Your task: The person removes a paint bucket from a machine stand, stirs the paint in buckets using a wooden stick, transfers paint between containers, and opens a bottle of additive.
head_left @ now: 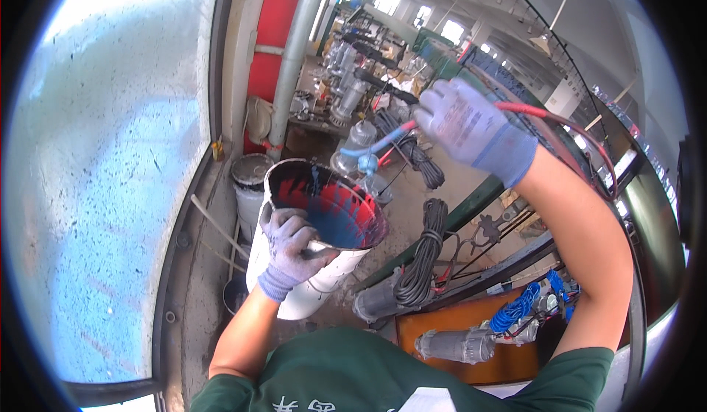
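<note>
A tall white bucket (294,294) stands tilted in front of me, its inner wall streaked with red, blue and black paint. My left hand (291,246), in a grey-purple glove, is closed on the bucket's near-left rim. Blue liquid paint (331,217) shows inside it. Above and to the right, my right hand (464,121), in a similar glove, is closed round a hose (549,111). The hose is red behind the hand and paint-smeared blue in front. Its blue end (366,158) hangs over the far side of the bucket's rim. The right fingertips are partly blurred.
A lidded bucket (252,170) stands behind the white one. Grey motor pumps lie nearby, one (379,301) with a coiled black cable (425,265), another (456,344) with blue coils on an orange-brown surface (434,316). A paint-spattered pane (125,213) closes off the left. Several more pumps stand farther back.
</note>
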Available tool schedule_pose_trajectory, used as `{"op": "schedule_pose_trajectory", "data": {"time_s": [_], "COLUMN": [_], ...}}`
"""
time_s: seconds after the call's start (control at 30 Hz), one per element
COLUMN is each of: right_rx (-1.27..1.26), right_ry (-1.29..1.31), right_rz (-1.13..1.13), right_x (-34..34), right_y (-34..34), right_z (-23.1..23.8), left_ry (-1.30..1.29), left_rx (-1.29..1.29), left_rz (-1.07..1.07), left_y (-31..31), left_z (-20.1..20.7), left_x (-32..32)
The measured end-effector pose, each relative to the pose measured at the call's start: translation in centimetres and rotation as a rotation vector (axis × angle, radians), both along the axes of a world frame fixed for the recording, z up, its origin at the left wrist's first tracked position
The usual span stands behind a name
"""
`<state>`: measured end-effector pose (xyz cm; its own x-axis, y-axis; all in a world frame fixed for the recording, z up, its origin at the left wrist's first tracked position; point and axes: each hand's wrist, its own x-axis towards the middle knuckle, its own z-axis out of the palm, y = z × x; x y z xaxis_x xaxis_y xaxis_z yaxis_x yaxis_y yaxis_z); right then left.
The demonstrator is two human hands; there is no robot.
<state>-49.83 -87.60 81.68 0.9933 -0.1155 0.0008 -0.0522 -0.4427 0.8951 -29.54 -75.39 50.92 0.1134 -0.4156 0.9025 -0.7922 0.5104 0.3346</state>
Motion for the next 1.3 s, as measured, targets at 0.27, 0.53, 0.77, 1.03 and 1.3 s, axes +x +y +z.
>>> {"op": "schedule_pose_trajectory", "data": {"time_s": [0.27, 0.53, 0.77, 1.03, 1.3], "right_rx": [-0.391, -0.719, -0.883, -0.726, -0.496], "right_ry": [-0.381, -0.612, -0.679, -1.014, -1.406], "right_rz": [-0.245, -0.719, -1.086, -1.401, -1.274], "right_x": [-9.8, -28.4, -44.5, -51.7, -51.3], "right_y": [-2.6, -0.4, 5.6, 12.3, 13.2], "right_z": [16.1, 28.8, 30.9, 30.2, 29.5], "left_ry": [0.033, 0.026, -0.073, -0.148, -0.017], "left_rx": [0.015, 0.085, 0.121, 0.118, 0.052], "left_rz": [0.039, 0.105, 0.165, 0.182, 0.14], "left_y": [0.1, 0.1, 0.4, 0.6, -0.6], "left_z": [-0.8, -2.8, -5.5, -6.7, -11.8], "left_x": [0.3, 1.8, 4.0, 4.3, 5.6]}}
